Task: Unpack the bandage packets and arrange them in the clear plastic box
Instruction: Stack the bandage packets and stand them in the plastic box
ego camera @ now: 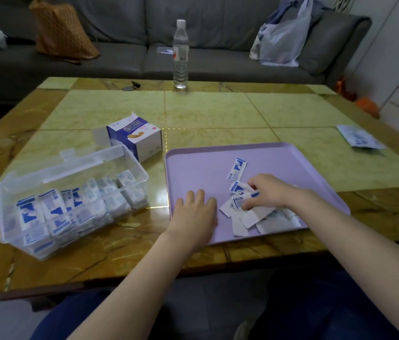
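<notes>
A grey sofa runs behind the tiled surface. A lilac tray lies on the surface's near right part. To its left, apart from it, the clear box stands open, its lid tipped back, and is filled with rows of blue-and-white packets standing on edge. Just behind the box an opened carton sits on the surface.

On the sofa a white plastic bag rests at the right and an orange bag at the left. A water bottle stands upright at the far edge of the surface. A flat pouch lies at the right edge.

The left hand lies palm down on the tray's near left corner, fingers straight and slightly spread, holding nothing. The right hand is curled over a loose pile of packets at the tray's near edge, fingers pinching some of them. One single packet lies on the tray just beyond the pile.
</notes>
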Tool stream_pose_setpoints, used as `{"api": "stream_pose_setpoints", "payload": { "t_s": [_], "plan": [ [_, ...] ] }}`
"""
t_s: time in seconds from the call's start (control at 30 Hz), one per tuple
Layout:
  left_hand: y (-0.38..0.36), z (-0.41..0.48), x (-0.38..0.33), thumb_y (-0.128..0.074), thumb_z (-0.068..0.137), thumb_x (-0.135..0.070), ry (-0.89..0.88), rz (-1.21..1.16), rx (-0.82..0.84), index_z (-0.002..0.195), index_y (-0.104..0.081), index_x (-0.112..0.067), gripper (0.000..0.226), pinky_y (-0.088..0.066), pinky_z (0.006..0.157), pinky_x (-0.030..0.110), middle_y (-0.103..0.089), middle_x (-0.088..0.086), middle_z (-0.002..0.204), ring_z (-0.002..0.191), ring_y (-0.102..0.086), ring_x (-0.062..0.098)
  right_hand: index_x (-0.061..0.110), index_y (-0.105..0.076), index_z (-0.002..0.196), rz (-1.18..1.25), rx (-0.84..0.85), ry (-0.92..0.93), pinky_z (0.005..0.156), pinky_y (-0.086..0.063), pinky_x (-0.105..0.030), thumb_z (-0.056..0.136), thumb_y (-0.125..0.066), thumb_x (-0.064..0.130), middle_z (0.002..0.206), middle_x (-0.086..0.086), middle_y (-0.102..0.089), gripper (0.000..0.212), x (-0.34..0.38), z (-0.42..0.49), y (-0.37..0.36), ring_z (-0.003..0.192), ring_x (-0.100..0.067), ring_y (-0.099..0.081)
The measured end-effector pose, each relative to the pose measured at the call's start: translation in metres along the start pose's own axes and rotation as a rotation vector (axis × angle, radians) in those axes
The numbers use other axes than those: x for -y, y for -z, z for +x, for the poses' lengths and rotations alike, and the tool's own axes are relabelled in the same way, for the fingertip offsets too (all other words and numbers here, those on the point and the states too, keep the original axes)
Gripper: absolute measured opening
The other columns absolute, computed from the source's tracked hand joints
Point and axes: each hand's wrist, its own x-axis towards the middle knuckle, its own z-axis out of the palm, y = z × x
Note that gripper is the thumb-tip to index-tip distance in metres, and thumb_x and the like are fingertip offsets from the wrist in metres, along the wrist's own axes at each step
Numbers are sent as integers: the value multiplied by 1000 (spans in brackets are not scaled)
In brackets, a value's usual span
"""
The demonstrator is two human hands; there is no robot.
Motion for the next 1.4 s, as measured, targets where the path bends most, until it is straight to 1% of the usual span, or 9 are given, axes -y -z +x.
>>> {"api": "stream_pose_setpoints", "payload": {
  "t_s": [0.17,0.4,0.5,0.63,0.77,0.93,1.1,1.23,1.4],
  "plan": [
    [1,3,3,-34,99,-35,19,-50,-16,133,-34,-15,39,-35,93,38,-39,9,130,117,-38,28,15,-43,65,102,-151,6,52,-26,-31,82,-67,32,66,1,-47,34,9,-5,1,71,-24,-47],
    [9,10,11,-49,95,-31,181,-626,-264,144,-20,-12,60,-34,99,35,-35,7,141,128,-37,23,16,-34,70,247,-547,228,62,-26,-32,92,-55,19,73,2,-42,31,40,-7,-3,75,-21,-41],
    [7,14,17,-59,89,-28,221,-611,-337,139,-32,-14,58,-37,97,38,-38,10,132,121,-40,28,18,-33,70,301,-551,316,62,-21,-27,91,-57,15,67,14,-33,31,50,-9,-11,73,-17,-36],
    [5,18,22,-55,90,-24,242,-488,-305,105,-58,-11,20,-40,85,41,-49,8,106,103,-46,29,30,-26,63,357,-520,335,62,-25,-29,89,-59,15,64,14,-35,45,53,-11,-22,69,-18,-38],
    [5,17,24,-51,91,-19,262,-487,-355,82,-50,-16,10,-37,75,39,-46,3,84,92,-47,30,19,-44,73,315,-502,356,64,-30,-32,94,-52,12,72,1,-50,23,55,-11,-24,75,-27,-48],
    [8,16,32,-50,92,-13,289,-552,-482,89,-59,-9,10,-38,64,35,-60,10,88,80,-53,27,14,-56,117,81,-534,378,77,-38,-35,94,-50,11,102,-6,-64,25,52,-9,-27,95,-28,-57],
    [19,14,38,-42,93,-7,378,-626,-670,87,-51,-6,11,-33,64,33,-52,7,83,77,-46,26,19,-47,108,25,-527,295,69,-42,-35,93,-50,13,95,-7,-64,16,48,-11,-26,85,-30,-58],
    [15,13,40,-40,94,-6,287,-478,-477,89,-55,-6,16,-37,65,36,-50,9,87,81,-49,29,19,-56,101,9,-541,423,74,-38,-32,89,-56,14,87,-3,-65,13,57,-15,-27,83,-27,-58],
    [8,13,26,-33,97,-14,137,-483,-291,91,-49,-10,18,-32,65,34,-48,5,87,84,-50,29,17,-44,129,56,-478,379,79,-44,-35,90,-54,10,106,-5,-63,41,66,-22,-28,99,-24,-57]
  ]
}}
